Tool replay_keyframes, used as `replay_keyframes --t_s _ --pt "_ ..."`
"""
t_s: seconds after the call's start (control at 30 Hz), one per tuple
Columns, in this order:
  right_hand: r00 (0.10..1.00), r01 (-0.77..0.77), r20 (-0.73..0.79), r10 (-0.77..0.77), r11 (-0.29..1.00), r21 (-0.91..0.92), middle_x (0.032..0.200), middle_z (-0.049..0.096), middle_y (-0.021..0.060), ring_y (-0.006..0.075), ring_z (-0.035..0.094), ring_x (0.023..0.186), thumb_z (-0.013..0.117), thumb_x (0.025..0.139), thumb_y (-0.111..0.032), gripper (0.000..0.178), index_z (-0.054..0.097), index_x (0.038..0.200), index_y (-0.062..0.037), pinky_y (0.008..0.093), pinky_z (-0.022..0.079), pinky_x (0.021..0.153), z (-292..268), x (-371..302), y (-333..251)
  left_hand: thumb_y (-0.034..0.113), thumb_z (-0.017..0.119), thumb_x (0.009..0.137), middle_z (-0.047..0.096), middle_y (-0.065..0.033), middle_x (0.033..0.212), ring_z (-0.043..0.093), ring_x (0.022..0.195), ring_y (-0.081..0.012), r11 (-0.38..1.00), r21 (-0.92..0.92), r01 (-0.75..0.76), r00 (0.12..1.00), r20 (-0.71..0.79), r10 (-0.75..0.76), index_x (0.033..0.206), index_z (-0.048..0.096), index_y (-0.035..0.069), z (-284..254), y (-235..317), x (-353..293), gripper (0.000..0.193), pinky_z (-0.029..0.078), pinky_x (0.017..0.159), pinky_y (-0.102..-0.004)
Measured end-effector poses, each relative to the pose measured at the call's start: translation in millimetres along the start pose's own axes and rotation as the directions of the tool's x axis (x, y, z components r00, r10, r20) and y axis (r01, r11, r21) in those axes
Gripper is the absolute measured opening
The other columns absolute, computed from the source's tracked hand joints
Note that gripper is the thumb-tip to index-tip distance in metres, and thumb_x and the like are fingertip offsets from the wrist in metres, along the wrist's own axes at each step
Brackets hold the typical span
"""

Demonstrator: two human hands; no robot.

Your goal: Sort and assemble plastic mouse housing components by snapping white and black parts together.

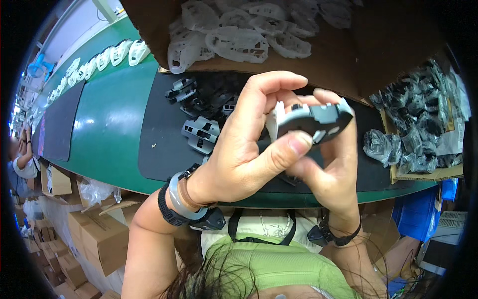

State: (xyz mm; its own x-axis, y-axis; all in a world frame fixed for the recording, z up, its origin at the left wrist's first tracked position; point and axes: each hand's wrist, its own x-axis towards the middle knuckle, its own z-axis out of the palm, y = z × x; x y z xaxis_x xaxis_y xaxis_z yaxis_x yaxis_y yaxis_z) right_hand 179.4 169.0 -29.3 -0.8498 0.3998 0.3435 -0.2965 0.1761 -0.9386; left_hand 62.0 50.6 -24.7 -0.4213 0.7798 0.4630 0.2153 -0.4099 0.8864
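Observation:
A plastic shell part (313, 119), black and grey with a white piece at its left end, is held up above the bench between both my hands. My left hand (249, 144) grips its left end, with the thumb pressed on the near side and the fingers arched over behind. My right hand (333, 169) closes round the right end, its thumb below the part. Under and beside my left hand lie several loose grey plastic shells (200, 133) and a heap of dark ones (186, 97). The hands hide some of these.
An open cardboard box (343, 60) holding white translucent shells (236, 42) stands beyond my hands. At right, another box (423, 174) holds bagged dark parts (413, 124). White shells (102, 60) line the green bench (107, 119). Cartons (97, 236) sit lower left; a person (25, 162) is far left.

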Motion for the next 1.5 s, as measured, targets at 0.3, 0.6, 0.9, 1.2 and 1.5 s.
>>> replay_keyframes --t_s 0.3,0.6,0.9,1.2,1.5 --pt "0.948 0.238 -0.165 -0.271 0.952 -0.194 0.097 0.053 0.0045 0.0119 0.054 0.091 0.077 0.065 0.004 0.047 0.047 0.1 -0.0048 0.0247 0.044 0.081 -1 3 12 0.014 0.071 0.078 0.05 -0.0073 0.113 0.049 0.106 -0.0148 0.999 0.034 -0.023 0.995 0.095 0.02 0.115 0.051 0.0 -4 -16 7 0.045 0.04 0.092 -0.0294" --pt "0.957 0.257 -0.072 -0.28 0.939 -0.228 0.114 0.058 0.0115 0.0229 0.056 0.104 0.075 0.068 -0.004 0.051 0.055 0.115 -0.0001 0.0329 0.043 0.092 -30 3 -8 -0.005 0.07 0.071 0.051 -0.009 0.114 0.05 0.11 -0.0181 0.922 0.332 -0.199 0.975 0.161 0.153 0.119 0.053 0.002 -13 -16 13 0.051 0.042 0.094 -0.03" --pt "0.891 0.454 0.127 -0.436 0.85 -0.269 0.096 0.059 0.0122 0.0259 0.057 0.098 0.069 0.079 -0.019 0.028 0.06 0.096 0.0019 0.0349 0.045 0.086 -35 8 -12 0.021 0.075 0.07 0.06 -0.0095 0.097 0.054 0.096 -0.0242 0.907 0.221 -0.359 0.933 0.049 0.358 0.099 0.066 0.005 -8 -13 14 0.034 0.044 0.084 -0.034" --pt "0.967 0.188 -0.123 -0.223 0.951 -0.247 0.09 0.061 0.008 0.0113 0.056 0.083 0.065 0.082 -0.002 0.014 0.063 0.095 0.0026 0.0207 0.043 0.074 1 15 -25 0.019 0.059 0.091 0.056 0.0012 0.092 0.049 0.083 -0.0049 0.936 -0.337 0.105 0.985 -0.094 -0.144 0.107 0.057 0.001 -1 -10 10 0.024 0.042 0.073 -0.0198" --pt "0.868 0.47 -0.01 -0.497 0.827 -0.308 0.089 0.064 0.0123 0.0249 0.062 0.082 0.068 0.076 -0.003 0.018 0.063 0.093 0.0005 0.0323 0.049 0.076 -5 0 -30 0.014 0.068 0.081 0.056 -0.0092 0.104 0.051 0.102 -0.0163 0.938 -0.109 -0.328 0.944 -0.081 0.321 0.11 0.058 0.001 2 -2 11 0.033 0.042 0.088 -0.0306"
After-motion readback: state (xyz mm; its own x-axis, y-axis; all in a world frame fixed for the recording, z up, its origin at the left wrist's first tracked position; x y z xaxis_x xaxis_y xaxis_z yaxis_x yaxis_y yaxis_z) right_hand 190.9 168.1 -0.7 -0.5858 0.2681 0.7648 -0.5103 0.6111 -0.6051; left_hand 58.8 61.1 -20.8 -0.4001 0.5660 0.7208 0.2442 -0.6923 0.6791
